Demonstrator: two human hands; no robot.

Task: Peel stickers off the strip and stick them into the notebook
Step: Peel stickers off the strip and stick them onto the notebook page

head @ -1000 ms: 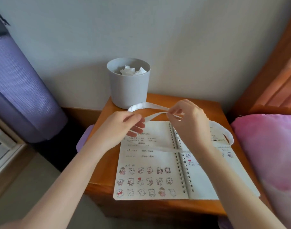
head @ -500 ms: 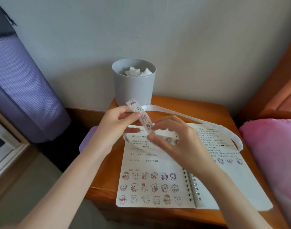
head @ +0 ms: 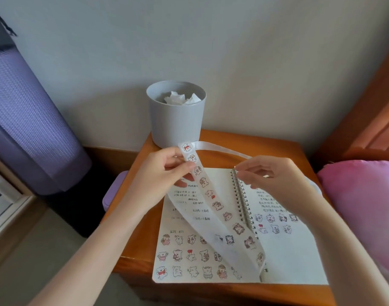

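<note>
On a wooden table [head: 266,144], an open spiral notebook [head: 220,180], lying flat, with handwriting on both pages. Across the lower left page and the middle of the right page, rows of small cartoon-animal stickers [head: 189,255], stuck down.

Above the left page, held up in the left hand [head: 165,173]: the sticker strip [head: 211,195], pinched near its upper end between thumb and fingers. From that pinch, slanting down over the left page toward the lower end of the spiral binding [head: 242,199], printed side up, with a sticker in each place along it. Folded back there into a pale, see-through band running up the left page again, under the left hand. From the strip's top end, a plain white length arcing rightward and passing behind the right hand [head: 271,175].

Right hand raised over the top of the binding, fingers curled, thumb and forefinger tips drawn close together; cannot tell whether pinching anything. Hands apart, not touching each other.

At the table's back left, a round grey bin [head: 177,124] with crumpled white paper [head: 180,98] inside. Left of the table, a purple rolled mat [head: 28,129] by the wall. Right of the table, pink bedding [head: 363,206] and a wooden bed frame [head: 377,107].
</note>
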